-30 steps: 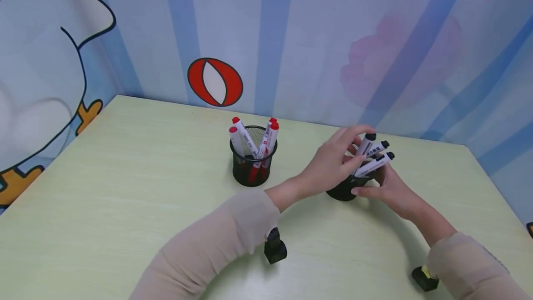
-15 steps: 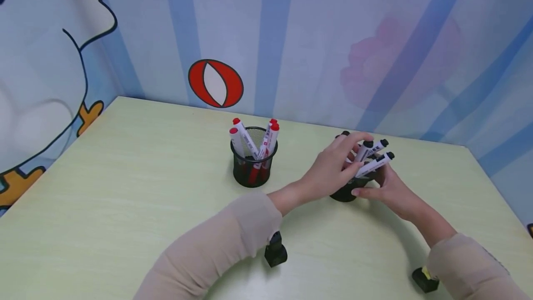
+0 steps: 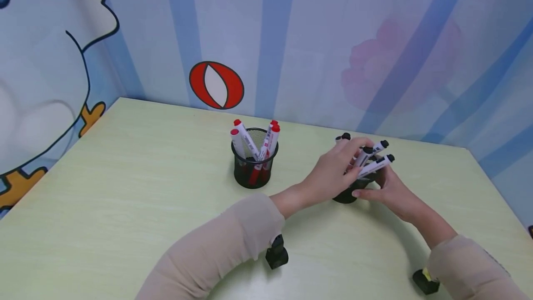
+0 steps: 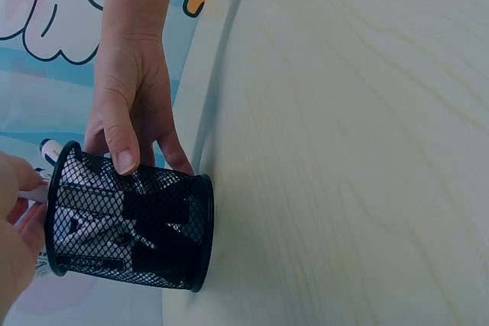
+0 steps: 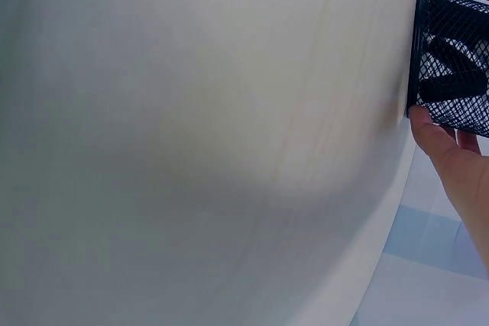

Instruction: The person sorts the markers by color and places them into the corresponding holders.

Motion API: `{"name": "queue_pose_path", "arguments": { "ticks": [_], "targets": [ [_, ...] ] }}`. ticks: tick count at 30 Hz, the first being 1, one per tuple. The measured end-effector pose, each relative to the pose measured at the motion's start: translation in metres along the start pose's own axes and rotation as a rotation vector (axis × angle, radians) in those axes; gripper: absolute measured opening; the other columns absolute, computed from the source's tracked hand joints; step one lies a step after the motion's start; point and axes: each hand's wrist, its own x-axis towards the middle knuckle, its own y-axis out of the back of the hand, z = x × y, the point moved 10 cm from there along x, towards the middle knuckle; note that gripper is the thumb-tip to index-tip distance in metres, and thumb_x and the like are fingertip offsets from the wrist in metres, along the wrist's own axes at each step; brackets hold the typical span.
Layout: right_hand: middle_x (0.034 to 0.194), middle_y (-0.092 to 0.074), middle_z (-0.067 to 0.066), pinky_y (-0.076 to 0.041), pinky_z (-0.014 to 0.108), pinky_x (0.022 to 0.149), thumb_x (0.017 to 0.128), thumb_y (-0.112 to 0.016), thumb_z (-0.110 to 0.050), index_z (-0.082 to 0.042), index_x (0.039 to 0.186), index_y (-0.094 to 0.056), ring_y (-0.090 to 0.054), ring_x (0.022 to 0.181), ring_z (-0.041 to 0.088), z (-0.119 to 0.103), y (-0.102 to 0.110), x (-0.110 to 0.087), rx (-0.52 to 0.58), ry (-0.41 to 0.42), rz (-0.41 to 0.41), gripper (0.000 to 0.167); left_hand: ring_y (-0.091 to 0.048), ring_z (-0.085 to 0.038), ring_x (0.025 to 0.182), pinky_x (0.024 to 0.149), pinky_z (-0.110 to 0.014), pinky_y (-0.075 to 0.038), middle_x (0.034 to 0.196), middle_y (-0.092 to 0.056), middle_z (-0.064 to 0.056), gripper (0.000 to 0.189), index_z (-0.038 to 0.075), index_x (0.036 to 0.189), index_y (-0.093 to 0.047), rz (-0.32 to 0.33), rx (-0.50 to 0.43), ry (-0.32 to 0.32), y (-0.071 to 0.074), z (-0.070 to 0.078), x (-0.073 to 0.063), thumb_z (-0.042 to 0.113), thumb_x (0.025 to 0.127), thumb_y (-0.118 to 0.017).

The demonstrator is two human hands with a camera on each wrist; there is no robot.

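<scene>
A black mesh pen cup stands on the table at the right, holding several white markers with black caps. My right hand grips its side, thumb in front and fingers behind, as the right wrist view also shows with the cup's mesh wall. Over the cup's rim, my left hand pinches a black-capped marker whose lower end is inside the cup. Another marker leans out to the right. The left hand hides part of the cup; in the left wrist view its fingers touch a white barrel.
A second black mesh pen cup with several red-capped markers stands left of my hands, near the back of the table. Behind the table rises a printed wall. A small black device hangs under each sleeve.
My left hand has moved slightly down, and the marker it pinches sits lower in the cup. Black caps behind that hand have come into view. The right hand keeps its grip.
</scene>
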Motion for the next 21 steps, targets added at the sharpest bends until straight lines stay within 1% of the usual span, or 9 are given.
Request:
{"name": "queue_pose_path", "arguments": {
  "ticks": [4,7,9,13,14,17,19,21],
  "targets": [
    [0.149,-0.016,0.014,-0.02,0.059,0.103,0.083,-0.07,-0.011,-0.024,0.149,-0.001,-0.016,0.135,0.034,0.003,0.001,0.0,-0.002,-0.021,0.007,0.096,-0.052,-0.006,0.087,0.071,-0.008,-0.042,0.105,-0.049,-0.005,0.043,0.011,0.126,-0.045,0.0,-0.003,0.022,0.0,-0.001,0.001,-0.002,0.088,-0.056],
    [0.149,-0.016,0.015,-0.02,0.06,0.103,0.083,-0.07,-0.011,-0.022,0.149,-0.001,-0.016,0.135,0.035,0.002,0.0,0.0,-0.001,-0.018,0.006,0.096,-0.053,-0.007,0.089,0.073,-0.007,-0.042,0.105,-0.049,-0.006,0.043,0.01,0.125,-0.046,0.001,-0.01,0.038,0.001,-0.001,0.001,-0.005,0.086,-0.056],
    [0.148,-0.017,0.015,-0.02,0.06,0.103,0.083,-0.069,-0.009,-0.02,0.149,-0.002,-0.017,0.135,0.035,0.0,-0.001,0.0,0.005,-0.008,0.003,0.095,-0.053,-0.007,0.09,0.073,-0.007,-0.042,0.105,-0.049,-0.006,0.044,0.01,0.125,-0.046,-0.003,-0.006,0.042,0.001,-0.001,0.002,-0.005,0.086,-0.057],
    [0.146,-0.021,0.014,-0.024,0.057,0.101,0.083,-0.07,-0.009,-0.021,0.149,-0.003,-0.02,0.134,0.035,-0.003,0.0,0.001,0.0,0.003,0.005,0.095,-0.054,-0.01,0.091,0.07,-0.008,-0.042,0.106,-0.05,-0.008,0.044,0.01,0.126,-0.047,-0.008,-0.001,0.044,0.003,0.0,0.002,-0.005,0.085,-0.058],
    [0.146,-0.022,0.014,-0.026,0.054,0.101,0.082,-0.07,-0.009,-0.02,0.149,-0.003,-0.021,0.133,0.035,-0.003,0.0,0.001,-0.003,0.006,0.006,0.095,-0.055,-0.011,0.092,0.069,-0.009,-0.043,0.107,-0.05,-0.008,0.045,0.01,0.126,-0.047,-0.008,0.001,0.044,0.004,0.0,0.002,-0.005,0.085,-0.058],
    [0.144,-0.025,0.013,-0.036,0.04,0.097,0.081,-0.071,-0.009,-0.021,0.149,-0.004,-0.025,0.132,0.034,-0.003,0.001,0.001,-0.019,0.001,0.01,0.096,-0.056,-0.015,0.094,0.071,-0.01,-0.043,0.109,-0.05,-0.009,0.045,0.009,0.127,-0.047,-0.015,0.02,0.051,0.005,-0.001,0.003,-0.004,0.085,-0.058],
    [0.143,-0.026,0.014,-0.042,0.03,0.092,0.081,-0.072,-0.01,-0.019,0.148,-0.004,-0.027,0.13,0.033,-0.001,0.001,0.0,-0.023,-0.005,0.007,0.097,-0.057,-0.017,0.096,0.071,-0.011,-0.043,0.11,-0.05,-0.009,0.046,0.009,0.128,-0.047,-0.017,0.021,0.053,0.007,0.0,0.003,-0.004,0.086,-0.058],
    [0.143,-0.027,0.015,-0.044,0.024,0.088,0.08,-0.073,-0.01,-0.017,0.148,-0.005,-0.029,0.129,0.034,0.0,0.002,-0.001,-0.026,-0.006,0.01,0.096,-0.056,-0.016,0.097,0.071,-0.01,-0.043,0.111,-0.05,-0.008,0.046,0.009,0.129,-0.046,-0.023,0.027,0.055,0.01,0.0,0.003,-0.003,0.086,-0.058]
  ]
}}
